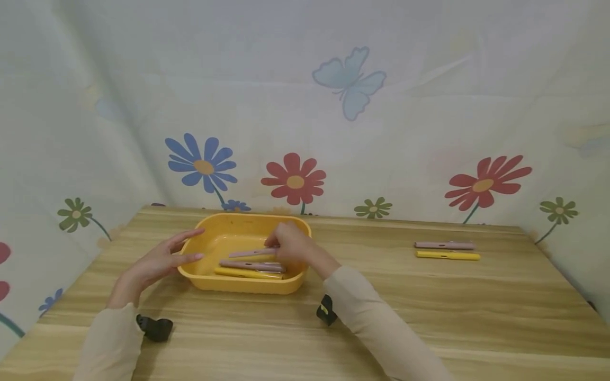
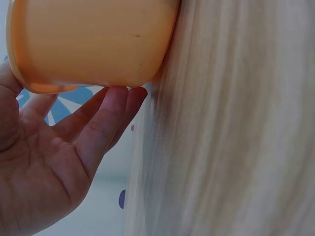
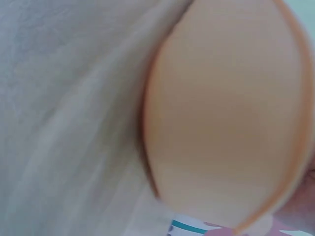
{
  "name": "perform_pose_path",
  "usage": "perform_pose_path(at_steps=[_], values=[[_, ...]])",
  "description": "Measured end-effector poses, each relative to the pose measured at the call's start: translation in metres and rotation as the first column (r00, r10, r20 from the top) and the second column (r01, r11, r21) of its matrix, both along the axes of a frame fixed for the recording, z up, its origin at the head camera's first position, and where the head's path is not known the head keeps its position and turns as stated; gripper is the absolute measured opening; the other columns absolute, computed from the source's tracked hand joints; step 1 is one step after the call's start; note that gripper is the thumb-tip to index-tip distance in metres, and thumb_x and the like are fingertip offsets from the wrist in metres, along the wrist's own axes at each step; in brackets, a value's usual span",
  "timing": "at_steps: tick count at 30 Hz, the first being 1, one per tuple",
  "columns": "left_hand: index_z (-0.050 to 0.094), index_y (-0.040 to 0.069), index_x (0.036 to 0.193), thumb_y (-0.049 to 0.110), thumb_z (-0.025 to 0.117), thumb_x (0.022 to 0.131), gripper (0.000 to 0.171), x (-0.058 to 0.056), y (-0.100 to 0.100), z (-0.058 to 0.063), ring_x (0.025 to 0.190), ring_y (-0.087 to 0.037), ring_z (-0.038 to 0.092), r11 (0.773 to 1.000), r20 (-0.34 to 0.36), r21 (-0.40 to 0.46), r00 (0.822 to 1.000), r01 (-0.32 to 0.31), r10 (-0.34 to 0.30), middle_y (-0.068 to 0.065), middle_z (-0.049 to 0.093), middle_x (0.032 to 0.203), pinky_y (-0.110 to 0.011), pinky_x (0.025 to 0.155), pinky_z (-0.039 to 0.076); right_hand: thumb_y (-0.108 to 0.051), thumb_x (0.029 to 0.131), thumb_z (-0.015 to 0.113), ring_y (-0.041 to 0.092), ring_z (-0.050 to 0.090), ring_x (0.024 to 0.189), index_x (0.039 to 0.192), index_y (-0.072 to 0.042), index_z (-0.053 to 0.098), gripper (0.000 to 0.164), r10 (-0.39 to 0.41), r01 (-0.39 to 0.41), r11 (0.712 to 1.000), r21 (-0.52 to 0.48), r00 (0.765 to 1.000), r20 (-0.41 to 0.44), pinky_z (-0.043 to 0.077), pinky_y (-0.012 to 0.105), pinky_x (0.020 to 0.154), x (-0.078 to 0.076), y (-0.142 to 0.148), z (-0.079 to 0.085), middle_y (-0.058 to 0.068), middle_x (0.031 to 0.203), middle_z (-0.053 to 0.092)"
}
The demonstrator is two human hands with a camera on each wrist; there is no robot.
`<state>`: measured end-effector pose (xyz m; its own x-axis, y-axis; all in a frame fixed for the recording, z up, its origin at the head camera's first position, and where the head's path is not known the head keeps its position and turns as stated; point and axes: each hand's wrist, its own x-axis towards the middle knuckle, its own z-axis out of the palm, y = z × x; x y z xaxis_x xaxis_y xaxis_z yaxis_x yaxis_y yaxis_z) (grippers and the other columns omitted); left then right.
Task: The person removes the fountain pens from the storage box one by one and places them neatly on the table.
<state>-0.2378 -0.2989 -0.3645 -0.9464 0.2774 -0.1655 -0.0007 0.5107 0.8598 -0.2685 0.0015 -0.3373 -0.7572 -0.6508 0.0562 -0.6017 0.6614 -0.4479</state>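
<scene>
A yellow plastic basin [image 1: 243, 286] stands on the wooden table. My left hand [image 1: 154, 260] holds its left rim, with thumb and a finger over the edge; in the left wrist view other fingers touch the outer wall. My right hand [image 1: 292, 243] reaches inside over the right part and pinches a light purple pen [image 1: 252, 253], its fingertips partly hidden. Below this pen lie a mauve pen [image 1: 248, 264] and a yellow pen [image 1: 248, 273] on the basin floor. Another yellow pen is partly visible behind them. The right wrist view shows just the basin's outer wall [image 3: 226, 108].
Farther right on the table, a mauve pen [image 1: 444, 245] and a yellow pen [image 1: 448, 255] lie side by side. A flower-printed curtain [image 1: 410, 127] hangs behind the table's back edge. Black wrist devices [image 1: 156, 328] are strapped by both sleeves.
</scene>
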Motion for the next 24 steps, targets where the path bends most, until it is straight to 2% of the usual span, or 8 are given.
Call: perform_pose_path(at_steps=[3, 8, 11, 19, 24], values=[[0.019, 0.012, 0.146, 0.032, 0.062, 0.086, 0.076, 0.001, -0.001, 0.000, 0.126, -0.047, 0.028, 1.000, -0.009, -0.009, 1.000, 0.005, -0.006, -0.028, 0.005, 0.148, -0.046, 0.085, 0.048, 0.005, 0.078, 0.060, 0.012, 0.063, 0.084, 0.098, -0.004, 0.071, 0.025, 0.011, -0.011, 1.000, -0.020, 1.000, -0.019, 0.050, 0.019, 0.074, 0.002, 0.005, 0.008, 0.004, 0.092, 0.070], [0.019, 0.012, 0.146, 0.030, 0.061, 0.087, 0.075, 0.001, -0.001, 0.000, 0.127, -0.048, 0.025, 1.000, -0.005, -0.007, 1.000, 0.010, -0.010, -0.028, 0.003, 0.148, -0.047, 0.085, 0.048, 0.005, 0.080, 0.062, 0.013, 0.061, 0.075, 0.096, -0.001, 0.071, 0.020, 0.046, -0.049, 0.995, -0.089, 0.998, -0.036, 0.050, 0.020, 0.070, 0.003, 0.017, 0.015, 0.007, 0.090, 0.070], [0.017, 0.011, 0.146, 0.028, 0.061, 0.087, 0.075, 0.001, -0.001, 0.000, 0.127, -0.049, 0.025, 1.000, 0.000, -0.001, 1.000, 0.016, -0.016, -0.029, 0.003, 0.148, -0.047, 0.085, 0.048, 0.006, 0.080, 0.062, 0.015, 0.061, 0.076, 0.097, 0.000, 0.070, 0.020, 0.059, -0.062, 0.991, -0.123, 0.998, -0.028, 0.051, 0.020, 0.071, 0.004, 0.026, 0.019, 0.009, 0.091, 0.070], [0.017, 0.013, 0.146, 0.030, 0.060, 0.088, 0.075, -0.002, -0.001, -0.002, 0.125, -0.048, 0.029, 1.000, 0.006, -0.005, 1.000, 0.010, -0.010, -0.029, 0.004, 0.147, -0.045, 0.084, 0.049, 0.002, 0.079, 0.065, 0.015, 0.064, 0.078, 0.097, 0.003, 0.070, 0.018, 0.078, -0.106, 0.979, -0.173, 0.984, -0.162, 0.050, 0.016, 0.068, 0.004, 0.054, 0.027, 0.010, 0.092, 0.070], [0.016, 0.013, 0.146, 0.030, 0.060, 0.088, 0.075, -0.001, -0.001, -0.001, 0.125, -0.048, 0.029, 1.000, 0.007, -0.015, 1.000, 0.011, -0.010, -0.030, 0.004, 0.147, -0.047, 0.085, 0.048, 0.002, 0.078, 0.067, 0.014, 0.062, 0.075, 0.097, 0.003, 0.070, 0.020, 0.069, -0.106, 0.972, -0.208, 0.981, -0.180, 0.050, 0.017, 0.066, 0.007, 0.073, 0.034, 0.011, 0.091, 0.070]])
